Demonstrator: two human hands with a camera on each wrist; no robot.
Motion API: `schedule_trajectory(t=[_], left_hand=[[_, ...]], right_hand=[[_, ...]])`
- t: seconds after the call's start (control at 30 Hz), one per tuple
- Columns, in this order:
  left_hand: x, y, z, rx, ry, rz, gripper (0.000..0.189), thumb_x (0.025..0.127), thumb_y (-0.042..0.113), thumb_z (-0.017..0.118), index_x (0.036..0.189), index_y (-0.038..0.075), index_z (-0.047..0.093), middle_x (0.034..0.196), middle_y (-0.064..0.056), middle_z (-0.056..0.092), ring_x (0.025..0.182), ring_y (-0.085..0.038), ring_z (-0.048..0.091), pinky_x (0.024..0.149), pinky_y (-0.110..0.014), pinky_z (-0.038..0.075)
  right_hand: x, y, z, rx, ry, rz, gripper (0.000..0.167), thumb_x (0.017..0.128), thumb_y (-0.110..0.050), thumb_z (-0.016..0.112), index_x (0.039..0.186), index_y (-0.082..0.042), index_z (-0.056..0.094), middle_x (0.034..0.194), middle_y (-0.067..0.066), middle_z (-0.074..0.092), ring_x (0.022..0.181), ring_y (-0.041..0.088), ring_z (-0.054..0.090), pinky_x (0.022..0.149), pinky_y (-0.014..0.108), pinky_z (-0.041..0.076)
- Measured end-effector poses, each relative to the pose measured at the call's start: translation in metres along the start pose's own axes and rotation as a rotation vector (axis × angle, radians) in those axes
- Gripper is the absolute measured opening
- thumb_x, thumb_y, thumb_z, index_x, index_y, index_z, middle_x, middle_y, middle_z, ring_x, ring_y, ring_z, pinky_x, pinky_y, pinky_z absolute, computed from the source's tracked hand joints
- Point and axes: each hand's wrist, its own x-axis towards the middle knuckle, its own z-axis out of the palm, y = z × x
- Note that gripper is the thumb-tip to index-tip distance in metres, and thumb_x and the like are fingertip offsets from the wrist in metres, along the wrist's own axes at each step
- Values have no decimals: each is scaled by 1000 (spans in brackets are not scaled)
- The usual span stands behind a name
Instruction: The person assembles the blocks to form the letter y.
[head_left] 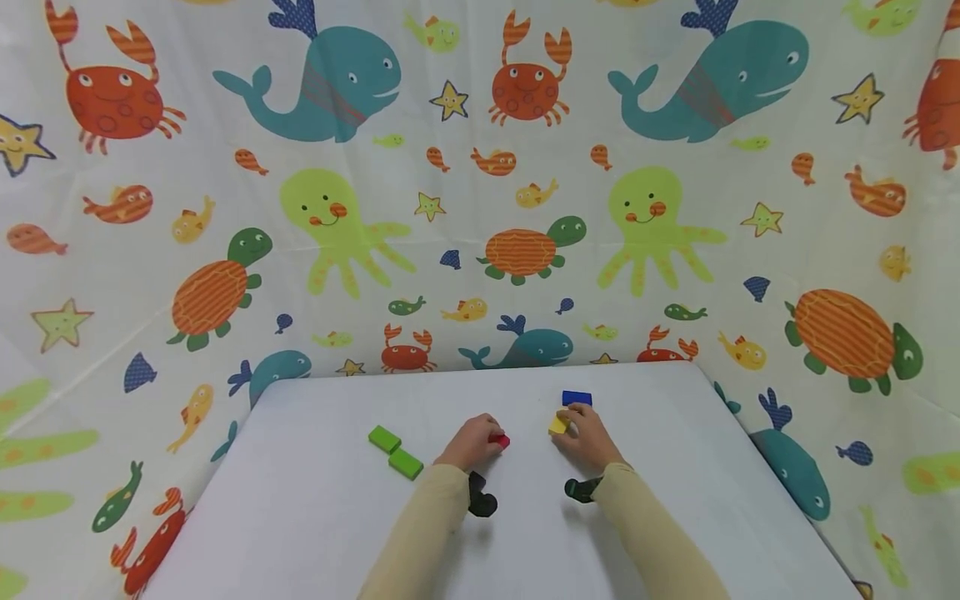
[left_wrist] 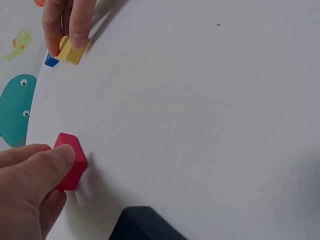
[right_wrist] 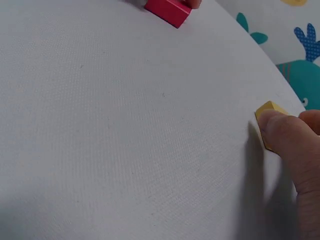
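My left hand pinches a red block between thumb and fingers, close over the white table. In the left wrist view the block shows slanted faces. To the right, my right hand grips a yellow block with thumb and fingertips; the right wrist view shows the thumb lying along its near side. Just beyond the right fingers lies a blue block, partly hidden behind the yellow one in the left wrist view. Fingers cover much of both held blocks.
Two green blocks lie corner to corner on the table, left of my left hand. The white table ends at a curtain printed with sea animals. A dark wrist-camera mount juts inward from the left wrist, another from the right.
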Motion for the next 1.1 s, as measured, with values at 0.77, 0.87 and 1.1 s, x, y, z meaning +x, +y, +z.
schedule_trajectory(t=[0.77,0.87,1.1], left_hand=[[12,14,13,-63,85,-11,20,86,8,75,104,0,76,98,-7,61,90,-22,57,86,-36,50],[13,18,14,-65,78,-18,18,86,9,75,102,1,76,98,-7,61,91,-22,57,87,-36,50],[14,27,21,-78,81,-42,16,86,10,75,100,2,77,98,-5,62,93,-21,58,89,-36,51]], right_hand=[[1,-7,9,82,105,48,46,86,-27,77,125,-5,67,132,18,53,123,36,48,105,53,39],[0,-10,7,83,97,71,46,86,-26,76,126,-5,66,134,18,52,125,36,47,106,53,37],[-2,-11,9,80,103,100,46,87,-28,76,126,-5,66,135,17,52,126,36,47,106,52,37]])
